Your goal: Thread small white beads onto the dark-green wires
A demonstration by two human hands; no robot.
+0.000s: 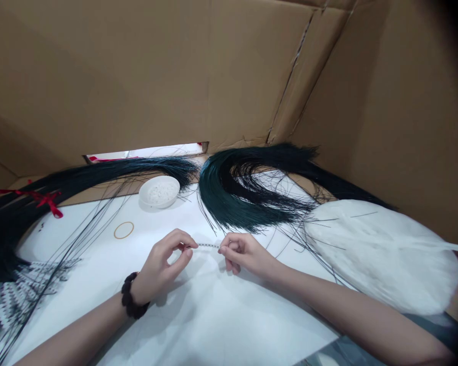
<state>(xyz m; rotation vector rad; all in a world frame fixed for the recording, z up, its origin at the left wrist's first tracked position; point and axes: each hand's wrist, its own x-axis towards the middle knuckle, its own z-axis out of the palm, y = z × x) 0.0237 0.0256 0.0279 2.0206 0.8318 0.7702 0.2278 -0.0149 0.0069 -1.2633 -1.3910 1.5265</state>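
Observation:
Between my two hands stretches a short, thin strand with a black-and-white pattern (208, 245), perhaps small beads on a dark thread. My left hand (168, 259), below a dark fuzzy band at the wrist, pinches its left end between thumb and index finger. The right end is pinched in the fingertips of my right hand (246, 252). Both hands are just above the white work surface (229, 315). Beyond them, a white bowl (159, 205) holds small white bits, too small to name. A thin yellowish ring (123, 230) lies to the left.
Bundles of dark green-black strands (244, 213) curve across the back, and another, tied with red ribbon (49, 201), lies left. Black-and-white patterned pieces (19, 295) sit at lower left. A white plastic bag (381, 254) is at right. Cardboard walls (137, 76) enclose the surface.

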